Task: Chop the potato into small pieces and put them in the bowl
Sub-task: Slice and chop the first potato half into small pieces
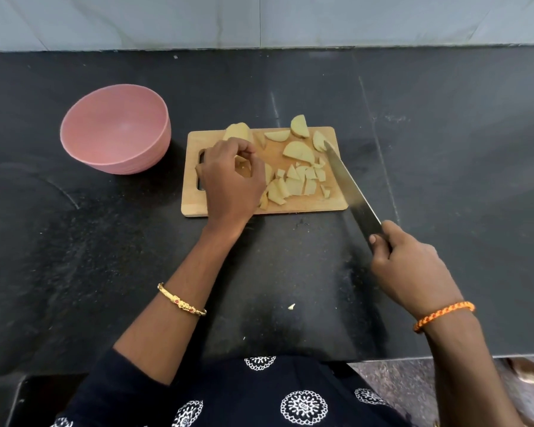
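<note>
A wooden cutting board (296, 206) lies on the black counter. Several small potato pieces (296, 180) are heaped in its middle, with larger slices (299, 151) and a bigger chunk (238, 131) toward the far edge. My left hand (232, 183) rests over the board's left part, fingers curled on a potato piece. My right hand (410, 266) grips the handle of a large knife (349, 186), whose blade slants over the board's right side, tip near a slice. The pink bowl (114, 131) stands empty to the left of the board.
A small potato scrap (291, 306) lies on the black counter (105, 257) near my body. A grey tiled wall (259, 20) runs behind the counter. The counter's front edge is close to my patterned dark clothing.
</note>
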{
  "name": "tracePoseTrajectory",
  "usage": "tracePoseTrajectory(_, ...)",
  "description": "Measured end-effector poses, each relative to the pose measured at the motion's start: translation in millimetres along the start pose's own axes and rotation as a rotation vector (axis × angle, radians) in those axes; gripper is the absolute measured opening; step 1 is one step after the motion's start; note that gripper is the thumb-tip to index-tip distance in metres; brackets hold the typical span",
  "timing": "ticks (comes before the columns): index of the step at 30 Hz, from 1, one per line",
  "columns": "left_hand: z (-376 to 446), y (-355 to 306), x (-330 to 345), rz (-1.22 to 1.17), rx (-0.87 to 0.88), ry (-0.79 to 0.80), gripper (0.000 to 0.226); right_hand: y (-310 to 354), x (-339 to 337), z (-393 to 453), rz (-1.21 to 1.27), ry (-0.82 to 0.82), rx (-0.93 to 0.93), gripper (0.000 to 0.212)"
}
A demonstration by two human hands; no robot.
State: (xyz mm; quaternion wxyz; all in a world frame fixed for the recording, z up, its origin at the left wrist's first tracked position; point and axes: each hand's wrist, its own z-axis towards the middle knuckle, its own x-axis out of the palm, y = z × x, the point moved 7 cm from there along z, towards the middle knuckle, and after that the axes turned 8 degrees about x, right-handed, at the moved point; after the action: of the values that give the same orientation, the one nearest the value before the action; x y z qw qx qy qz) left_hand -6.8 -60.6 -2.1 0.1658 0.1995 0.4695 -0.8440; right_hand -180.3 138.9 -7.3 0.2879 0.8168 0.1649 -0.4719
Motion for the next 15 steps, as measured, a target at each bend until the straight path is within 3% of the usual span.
tracePoseTrajectory(4, -8.3, 6.9, -5.3, -0.016, -0.038, -0.085, 0.009, 2.7, 1.2, -10.3, -0.072, 0.033, -0.027, 0.016)
tracePoseTrajectory(9, -11.4, 21.5, 0.1, -0.11, -0.129, -0.07, 0.02, 0.4, -3.9, -19.0, -0.134, 0.066, -0.058, 0.014)
tracePoseTrajectory(15, -11.3, 32.2, -4.7, -0.165, -0.139, -0.162, 0.03, -3.0, -20.4, -8.8, -0.12, -0.042, 0.0, 0.015)
